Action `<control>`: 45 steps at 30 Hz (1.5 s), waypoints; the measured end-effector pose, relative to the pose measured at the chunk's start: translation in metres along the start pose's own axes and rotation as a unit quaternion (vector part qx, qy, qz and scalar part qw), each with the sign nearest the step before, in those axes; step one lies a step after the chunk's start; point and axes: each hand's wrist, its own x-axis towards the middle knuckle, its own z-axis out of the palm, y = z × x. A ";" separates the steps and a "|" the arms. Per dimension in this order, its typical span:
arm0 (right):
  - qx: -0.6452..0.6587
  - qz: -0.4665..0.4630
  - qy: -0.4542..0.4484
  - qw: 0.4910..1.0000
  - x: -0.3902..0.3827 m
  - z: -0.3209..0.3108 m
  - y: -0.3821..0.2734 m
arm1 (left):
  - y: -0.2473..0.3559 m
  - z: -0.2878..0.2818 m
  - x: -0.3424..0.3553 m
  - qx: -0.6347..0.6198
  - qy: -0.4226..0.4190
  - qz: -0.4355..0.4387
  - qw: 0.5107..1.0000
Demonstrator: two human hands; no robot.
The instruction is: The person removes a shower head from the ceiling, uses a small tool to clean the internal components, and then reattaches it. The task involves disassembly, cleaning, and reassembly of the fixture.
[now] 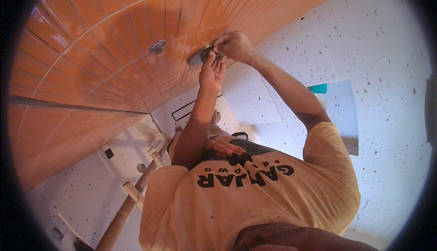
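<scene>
Head view: upper centre-left, a metal fitting (157, 47) sits in the orange tiled wall (98, 46), seemingly done. Rightward, the metal plate (196, 59) appears unsecured; left hand (212, 73) and right hand (238, 47) have fingers clamped on it.

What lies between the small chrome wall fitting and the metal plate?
In the head view, only orange tiled wall lies between the chrome fitting and metal plate.

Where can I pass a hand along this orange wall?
Bare orange tile lies left of the small chrome fitting, down to the dark groove. A narrower gap separates that fitting from the round metal plate. Crowded at the plate, where your left hand and right hand meet.
</scene>
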 end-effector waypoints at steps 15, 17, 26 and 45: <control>-0.041 -0.204 -0.082 0.975 -0.007 -0.021 0.004 | 0.000 0.003 -0.001 -0.008 0.008 0.001 1.000; -0.061 -0.240 -0.090 0.965 -0.002 -0.022 0.006 | 0.001 0.004 -0.002 -0.010 0.002 -0.002 1.000; -0.139 -0.255 -0.042 0.956 0.001 -0.011 0.005 | 0.002 0.000 -0.001 -0.006 -0.015 0.003 1.000; -0.149 -0.355 0.013 0.923 -0.004 -0.007 0.024 | 0.000 0.004 -0.001 -0.011 0.003 -0.001 1.000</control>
